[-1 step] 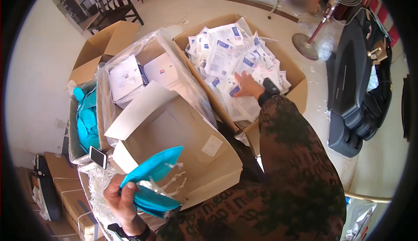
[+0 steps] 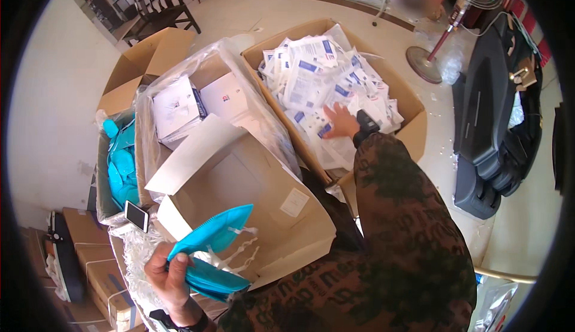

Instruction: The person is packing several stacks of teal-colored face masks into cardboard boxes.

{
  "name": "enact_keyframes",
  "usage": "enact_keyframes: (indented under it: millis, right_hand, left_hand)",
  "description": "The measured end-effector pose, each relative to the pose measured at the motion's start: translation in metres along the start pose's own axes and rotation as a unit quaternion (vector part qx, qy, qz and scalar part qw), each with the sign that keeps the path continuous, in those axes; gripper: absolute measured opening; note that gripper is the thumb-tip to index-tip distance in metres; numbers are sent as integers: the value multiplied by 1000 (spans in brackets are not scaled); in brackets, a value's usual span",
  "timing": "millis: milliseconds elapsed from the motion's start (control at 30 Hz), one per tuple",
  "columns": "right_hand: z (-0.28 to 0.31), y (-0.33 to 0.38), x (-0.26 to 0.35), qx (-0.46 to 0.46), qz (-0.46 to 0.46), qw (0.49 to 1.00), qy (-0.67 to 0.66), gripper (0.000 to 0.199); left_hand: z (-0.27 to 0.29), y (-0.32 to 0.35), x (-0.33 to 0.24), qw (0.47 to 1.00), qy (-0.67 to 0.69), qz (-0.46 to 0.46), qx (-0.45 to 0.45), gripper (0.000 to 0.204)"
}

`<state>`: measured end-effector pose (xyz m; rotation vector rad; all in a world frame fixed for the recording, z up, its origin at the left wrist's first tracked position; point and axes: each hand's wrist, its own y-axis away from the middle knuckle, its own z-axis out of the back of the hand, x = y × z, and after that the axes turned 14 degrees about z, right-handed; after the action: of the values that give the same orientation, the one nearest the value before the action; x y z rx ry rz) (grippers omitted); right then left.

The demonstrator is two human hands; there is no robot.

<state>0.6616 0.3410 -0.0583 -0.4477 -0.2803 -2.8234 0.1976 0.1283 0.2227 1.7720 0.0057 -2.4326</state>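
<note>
My left hand [image 2: 169,278] pinches a few turquoise folded face masks [image 2: 217,230] at one end, thumb on top. The masks fan apart, and their white ear straps hang loose between them. Beyond them is an open cardboard carton [image 2: 254,182] with a white label and raised flaps. My right hand [image 2: 342,121] lies with fingers spread on a heap of white and blue flat packets [image 2: 311,80]. These fill a large cardboard box [image 2: 413,101] at the centre right. A dark watch-like band is on the right wrist.
White boxes [image 2: 224,95] stand in a plastic-lined carton [image 2: 141,152]. Left of it, more turquoise masks [image 2: 123,164] fill a bin, with a phone [image 2: 136,216] near its edge. White straps [image 2: 129,248] pile below. A fan [image 2: 425,63] and black massage chair [image 2: 479,128] stand right.
The whole view has shifted very slightly. Both hands keep nearly the same places, the left still with the masks and the right on the packets.
</note>
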Motion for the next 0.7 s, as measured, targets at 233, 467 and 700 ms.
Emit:
enact_keyframes:
  millis: [233, 467, 700]
  right_hand:
    - [-60, -5, -16, 83, -48, 995, 41, 121]
    - [-69, -9, -23, 7, -47, 996, 80, 126]
    - [49, 9, 1, -32, 56, 998, -18, 95]
  left_hand:
    - [5, -8, -13, 999, 0, 28, -29, 26]
    - [2, -8, -14, 995, 47, 61, -67, 24]
    - [14, -15, -8, 989, 65, 114, -65, 19]
